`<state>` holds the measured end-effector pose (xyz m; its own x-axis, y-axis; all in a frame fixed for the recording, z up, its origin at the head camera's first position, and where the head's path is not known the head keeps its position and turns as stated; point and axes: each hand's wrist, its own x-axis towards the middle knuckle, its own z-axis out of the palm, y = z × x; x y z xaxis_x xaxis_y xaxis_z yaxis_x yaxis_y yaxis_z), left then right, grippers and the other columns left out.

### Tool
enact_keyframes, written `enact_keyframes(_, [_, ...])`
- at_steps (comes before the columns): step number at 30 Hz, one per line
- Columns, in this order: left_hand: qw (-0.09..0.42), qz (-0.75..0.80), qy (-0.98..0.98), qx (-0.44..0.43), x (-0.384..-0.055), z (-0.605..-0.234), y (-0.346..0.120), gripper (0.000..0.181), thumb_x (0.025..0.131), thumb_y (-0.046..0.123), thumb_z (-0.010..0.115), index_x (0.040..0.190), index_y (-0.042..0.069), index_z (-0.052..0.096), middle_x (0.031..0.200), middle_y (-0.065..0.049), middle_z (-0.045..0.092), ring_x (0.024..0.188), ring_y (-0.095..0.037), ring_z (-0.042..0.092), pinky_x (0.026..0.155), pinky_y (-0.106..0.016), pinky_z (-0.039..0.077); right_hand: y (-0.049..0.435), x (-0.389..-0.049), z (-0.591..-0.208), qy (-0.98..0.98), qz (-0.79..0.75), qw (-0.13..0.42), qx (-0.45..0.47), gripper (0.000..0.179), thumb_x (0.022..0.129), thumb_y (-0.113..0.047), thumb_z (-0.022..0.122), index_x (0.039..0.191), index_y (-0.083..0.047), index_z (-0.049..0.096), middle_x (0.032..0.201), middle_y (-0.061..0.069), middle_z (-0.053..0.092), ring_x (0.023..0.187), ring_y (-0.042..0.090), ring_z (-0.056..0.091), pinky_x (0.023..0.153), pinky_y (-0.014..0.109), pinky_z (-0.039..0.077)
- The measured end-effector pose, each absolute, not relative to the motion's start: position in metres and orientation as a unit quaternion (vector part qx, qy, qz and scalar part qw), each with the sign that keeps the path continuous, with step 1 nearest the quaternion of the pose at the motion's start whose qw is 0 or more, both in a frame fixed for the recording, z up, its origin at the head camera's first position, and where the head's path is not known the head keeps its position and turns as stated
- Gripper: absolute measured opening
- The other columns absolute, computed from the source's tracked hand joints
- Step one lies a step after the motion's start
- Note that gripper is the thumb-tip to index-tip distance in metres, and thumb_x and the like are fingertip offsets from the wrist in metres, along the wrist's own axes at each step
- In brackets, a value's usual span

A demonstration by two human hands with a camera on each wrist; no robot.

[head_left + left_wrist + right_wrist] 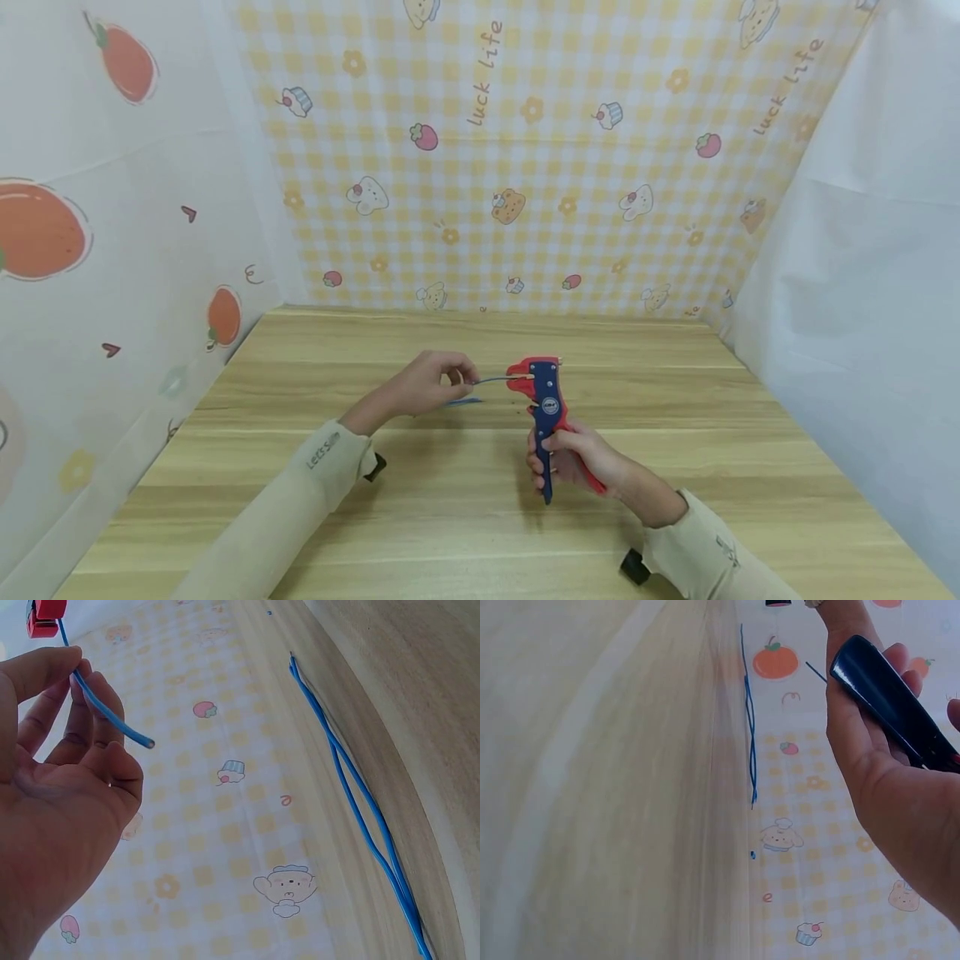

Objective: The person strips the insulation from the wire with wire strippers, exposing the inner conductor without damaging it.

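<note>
In the head view, my left hand (429,385) pinches a blue wire (491,380) between thumb and fingertips. Its far end sits in the red jaws of a blue-and-red wire stripper (550,392), which my right hand (588,457) grips upright by the handles. Seen from the left wrist, the near end of the held wire (112,716) sticks out past my fingers, cut flat. The right wrist view shows a dark blue handle (889,697) across my palm; the stripper's head is out of that frame.
More blue wires (345,761) lie on the wooden table (450,533), partly behind my left hand in the head view. A tiny blue piece (753,855) lies past their tips. Patterned cloth (480,167) stands along the back, with a white sheet (862,275) at right.
</note>
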<state>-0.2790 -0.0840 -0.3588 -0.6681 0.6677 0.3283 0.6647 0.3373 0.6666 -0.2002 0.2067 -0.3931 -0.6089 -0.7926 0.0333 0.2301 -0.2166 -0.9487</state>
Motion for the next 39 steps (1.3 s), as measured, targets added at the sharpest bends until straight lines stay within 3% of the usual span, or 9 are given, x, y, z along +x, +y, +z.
enact_keyframes(12, [0.002, 0.412, 0.814, 0.409, -0.28, -0.3616, -0.0846, 0.007, 0.094, 0.006, 0.067, 0.099, 0.01, 0.07, 0.095, 0.001, 0.069, 0.083, -0.011, 0.062, 0.074, -0.036, 0.054, 0.2071, -0.1989, -0.3919, 0.522, -0.73, 0.355, -0.261, 0.017, 0.098, -0.011, 0.038, 0.106, -0.007, 0.052, 0.088, 0.001, 0.06, 0.079, 0.016, 0.062, 0.079, 0.033, 0.054])
enact_keyframes(20, [0.005, 0.411, 0.813, 0.412, -0.2817, -0.3618, -0.0855, 0.006, 0.095, 0.01, 0.067, 0.1, 0.012, 0.069, 0.095, 0.004, 0.068, 0.085, -0.011, 0.062, 0.066, -0.028, 0.051, 0.207, -0.1977, -0.3905, 0.528, -0.734, 0.34, -0.258, 0.015, 0.098, -0.011, 0.038, 0.102, -0.008, 0.053, 0.082, 0.0, 0.058, 0.073, 0.014, 0.062, 0.075, 0.031, 0.054])
enact_keyframes(29, [0.006, 0.415, 0.81, 0.415, -0.2805, -0.3607, -0.0847, 0.007, 0.094, 0.009, 0.066, 0.101, 0.011, 0.069, 0.099, -0.007, 0.07, 0.086, -0.013, 0.063, 0.067, -0.028, 0.05, 0.2059, -0.1972, -0.3907, 0.529, -0.735, 0.34, -0.253, 0.013, 0.097, -0.009, 0.039, 0.097, -0.007, 0.051, 0.077, -0.001, 0.053, 0.067, 0.014, 0.056, 0.074, 0.032, 0.054])
enact_keyframes(39, [0.0, 0.417, 0.809, 0.415, -0.2786, -0.3601, -0.0825, 0.007, 0.095, 0.009, 0.066, 0.1, 0.011, 0.069, 0.097, -0.004, 0.07, 0.085, -0.012, 0.062, 0.065, -0.027, 0.049, 0.2057, -0.1957, -0.3925, 0.512, -0.751, 0.335, -0.247, 0.015, 0.098, -0.009, 0.038, 0.095, -0.009, 0.053, 0.076, -0.002, 0.053, 0.065, 0.012, 0.053, 0.07, 0.027, 0.053])
